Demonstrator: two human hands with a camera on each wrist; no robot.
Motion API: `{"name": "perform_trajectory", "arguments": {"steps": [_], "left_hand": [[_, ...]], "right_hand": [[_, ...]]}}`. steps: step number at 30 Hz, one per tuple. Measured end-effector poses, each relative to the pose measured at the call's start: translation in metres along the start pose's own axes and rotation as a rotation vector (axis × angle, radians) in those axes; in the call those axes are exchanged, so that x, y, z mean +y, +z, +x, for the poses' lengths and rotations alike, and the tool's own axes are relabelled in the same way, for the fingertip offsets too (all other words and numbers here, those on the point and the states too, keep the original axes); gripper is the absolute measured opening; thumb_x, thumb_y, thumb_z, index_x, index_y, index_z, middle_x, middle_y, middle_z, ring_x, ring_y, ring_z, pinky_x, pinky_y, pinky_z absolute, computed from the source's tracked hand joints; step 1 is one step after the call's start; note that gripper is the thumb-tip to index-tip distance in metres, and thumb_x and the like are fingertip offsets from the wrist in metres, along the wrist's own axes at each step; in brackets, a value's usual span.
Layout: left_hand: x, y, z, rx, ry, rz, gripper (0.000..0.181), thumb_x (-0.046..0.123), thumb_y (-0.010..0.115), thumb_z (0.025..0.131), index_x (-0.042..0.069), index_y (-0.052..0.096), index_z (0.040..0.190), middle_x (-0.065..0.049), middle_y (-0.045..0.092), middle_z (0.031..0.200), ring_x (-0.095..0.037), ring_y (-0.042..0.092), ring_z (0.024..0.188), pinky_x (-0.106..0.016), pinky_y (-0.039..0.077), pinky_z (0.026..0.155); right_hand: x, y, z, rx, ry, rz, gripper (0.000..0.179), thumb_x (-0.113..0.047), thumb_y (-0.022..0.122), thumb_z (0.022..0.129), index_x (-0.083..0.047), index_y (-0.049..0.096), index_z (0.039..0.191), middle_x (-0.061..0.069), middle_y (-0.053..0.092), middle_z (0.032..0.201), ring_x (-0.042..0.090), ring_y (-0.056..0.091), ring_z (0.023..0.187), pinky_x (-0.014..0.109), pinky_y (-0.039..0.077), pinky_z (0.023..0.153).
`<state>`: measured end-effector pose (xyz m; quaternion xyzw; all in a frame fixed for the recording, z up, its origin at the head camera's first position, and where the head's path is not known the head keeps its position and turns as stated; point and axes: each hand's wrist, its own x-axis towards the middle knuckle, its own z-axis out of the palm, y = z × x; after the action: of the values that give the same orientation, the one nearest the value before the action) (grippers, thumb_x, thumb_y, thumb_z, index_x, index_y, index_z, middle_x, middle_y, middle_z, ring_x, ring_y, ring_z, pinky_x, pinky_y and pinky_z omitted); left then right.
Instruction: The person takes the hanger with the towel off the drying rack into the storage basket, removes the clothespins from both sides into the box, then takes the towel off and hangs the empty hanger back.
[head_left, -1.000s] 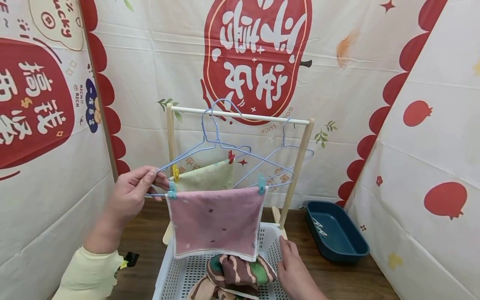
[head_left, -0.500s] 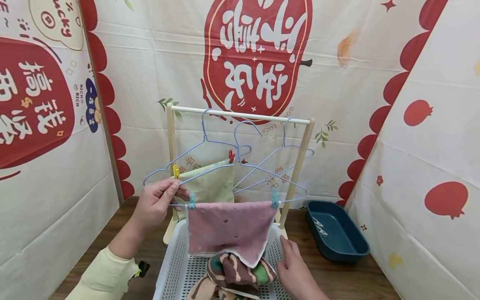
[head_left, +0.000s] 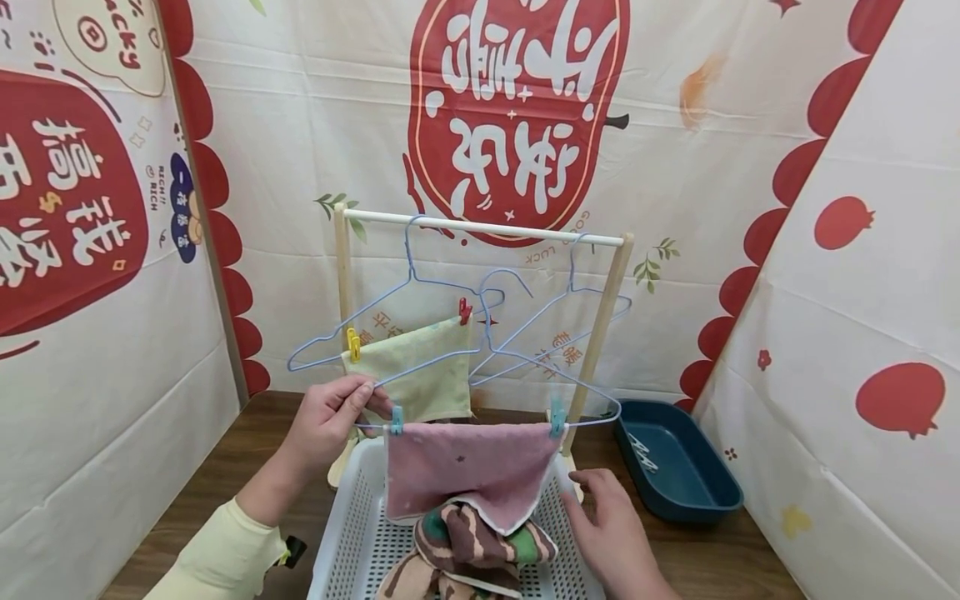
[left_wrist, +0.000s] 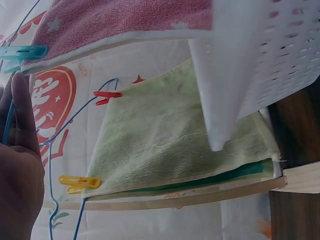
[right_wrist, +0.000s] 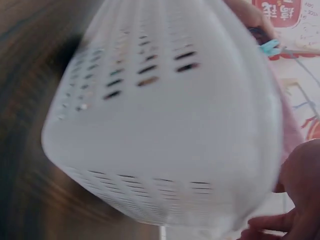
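My left hand point(head_left: 333, 417) grips the left end of a blue wire hanger point(head_left: 619, 408), whose hook stands below the rack's bar. From its lower wire hangs a pink towel point(head_left: 472, 467), held by a teal clothespin point(head_left: 397, 420) at the left corner and another clothespin point(head_left: 557, 417) at the right. In the left wrist view, the fingers are right beside a teal clothespin point(left_wrist: 25, 52). The towel's lower edge overlaps a brown patterned cloth point(head_left: 480, 542) inside a white basket point(head_left: 337, 508). My right hand point(head_left: 611, 529) is at the basket's right rim, fingers loosely bent and holding nothing.
Behind the basket stands a wooden rack point(head_left: 603, 325) with a white bar point(head_left: 487, 227). A light green towel point(head_left: 420, 383) hangs there from a hanger, with yellow and red clothespins. Another hanger point(head_left: 572, 265) is at the right. A dark blue basin point(head_left: 708, 475) holds white pieces.
My left hand has brought the hanger and pink towel down and to the right, away from the bar. My right hand has lifted slightly from the basket rim. The view has shifted slightly.
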<state>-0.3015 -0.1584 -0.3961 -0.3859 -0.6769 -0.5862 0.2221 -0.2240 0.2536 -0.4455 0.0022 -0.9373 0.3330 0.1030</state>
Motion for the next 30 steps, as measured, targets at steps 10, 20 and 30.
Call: {"name": "perform_trajectory", "arguments": {"steps": [10, 20, 30], "left_hand": [[-0.007, 0.003, -0.009, -0.026, -0.006, -0.024, 0.026, -0.012, 0.05, 0.111, -0.003, 0.075, 0.109, -0.019, 0.079, 0.092, -0.019, 0.08, 0.082, -0.036, 0.064, 0.055], [-0.008, 0.006, -0.013, -0.065, 0.002, -0.055, 0.027, -0.014, 0.048, 0.111, -0.004, 0.073, 0.107, -0.021, 0.08, 0.093, -0.015, 0.08, 0.085, -0.036, 0.064, 0.055], [-0.004, 0.005, -0.015, -0.078, -0.005, -0.044, 0.027, -0.012, 0.049, 0.111, -0.002, 0.074, 0.108, -0.019, 0.08, 0.094, -0.017, 0.08, 0.084, -0.037, 0.065, 0.056]], "right_hand": [[-0.022, -0.026, -0.001, 0.289, -0.432, 0.031, 0.04, -0.003, 0.083, 0.099, -0.013, 0.068, 0.134, -0.003, 0.068, 0.125, 0.01, 0.063, 0.106, 0.02, 0.06, 0.088], [-0.032, -0.028, 0.013, 0.286, -0.578, -0.126, 0.053, -0.005, 0.079, 0.101, -0.006, 0.061, 0.151, 0.012, 0.067, 0.147, 0.034, 0.062, 0.134, 0.065, 0.056, 0.107], [-0.036, -0.029, 0.021, 0.144, -0.451, -0.002, 0.034, -0.01, 0.07, 0.11, -0.008, 0.068, 0.144, 0.01, 0.073, 0.138, 0.034, 0.066, 0.128, 0.066, 0.057, 0.106]]}}
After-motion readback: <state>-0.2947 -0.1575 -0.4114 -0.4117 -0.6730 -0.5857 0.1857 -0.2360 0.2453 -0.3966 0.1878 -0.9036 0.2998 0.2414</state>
